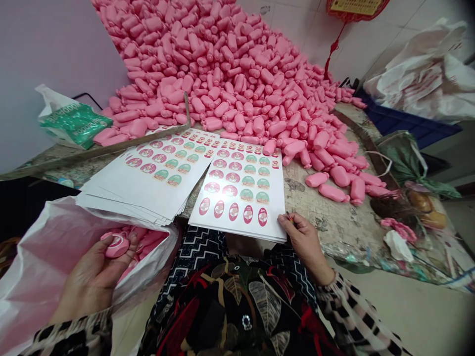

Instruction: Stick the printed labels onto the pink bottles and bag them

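Note:
Over the mouth of a white sack (40, 232) at lower left, my left hand (98, 272) is closed around a small pink plastic bottle (116, 245), its round end with a pale ring turned up. More pink bottles (150, 242) lie inside that sack. In front of me is a stack of sticker sheets (237, 198), with rows of pink, green and oval labels. At the near right corner of these sheets, my right hand (302, 237) has its fingers pinched together. A tiny dark and reddish bit shows at its fingertips, too small to name.
A big heap of pink bottles (230, 74) covers the back of the worn table (334, 232). Left of centre lies another stack of sticker sheets (137, 193), crossed by a metal strip (148, 137). A green-and-white packet (72, 121) stands at left, a blue crate (401, 121) at right.

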Demonstrator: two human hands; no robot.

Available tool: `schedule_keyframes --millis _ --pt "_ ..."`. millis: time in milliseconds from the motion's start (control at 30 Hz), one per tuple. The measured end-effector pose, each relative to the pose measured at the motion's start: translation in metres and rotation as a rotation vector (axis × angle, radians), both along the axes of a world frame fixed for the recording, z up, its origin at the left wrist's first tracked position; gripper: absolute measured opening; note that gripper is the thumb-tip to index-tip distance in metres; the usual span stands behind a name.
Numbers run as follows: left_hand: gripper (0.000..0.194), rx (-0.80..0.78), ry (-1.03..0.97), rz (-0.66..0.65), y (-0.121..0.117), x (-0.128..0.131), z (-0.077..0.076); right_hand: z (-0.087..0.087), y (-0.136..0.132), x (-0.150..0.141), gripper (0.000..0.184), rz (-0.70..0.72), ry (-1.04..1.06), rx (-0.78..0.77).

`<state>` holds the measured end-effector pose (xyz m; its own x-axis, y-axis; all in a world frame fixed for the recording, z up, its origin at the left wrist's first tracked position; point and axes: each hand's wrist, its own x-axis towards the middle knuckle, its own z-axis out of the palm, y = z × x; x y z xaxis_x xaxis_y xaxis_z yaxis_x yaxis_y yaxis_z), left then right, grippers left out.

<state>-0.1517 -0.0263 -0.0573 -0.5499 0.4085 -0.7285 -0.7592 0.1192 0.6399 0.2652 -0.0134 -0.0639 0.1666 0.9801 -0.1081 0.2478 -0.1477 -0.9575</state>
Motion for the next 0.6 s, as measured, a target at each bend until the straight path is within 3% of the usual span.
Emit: schedule_keyframes --millis 200,367,600 --pt "0.017 -0.007 -0.011 0.029 0.000 -0.003 -0.003 0.000 0.000 0.000 0.028 -0.003 -0.010 0.004" --pt "0.016 0.022 0.012 0.076 -0.003 0.004 0.015 0.001 -0.001 0.000 0.029 0.001 -0.005 -0.018" --pt "0.013 0.197 0.073 0.116 -0.012 0.002 0.033 0.003 -0.002 0.000 0.031 -0.013 0.005 -0.035"
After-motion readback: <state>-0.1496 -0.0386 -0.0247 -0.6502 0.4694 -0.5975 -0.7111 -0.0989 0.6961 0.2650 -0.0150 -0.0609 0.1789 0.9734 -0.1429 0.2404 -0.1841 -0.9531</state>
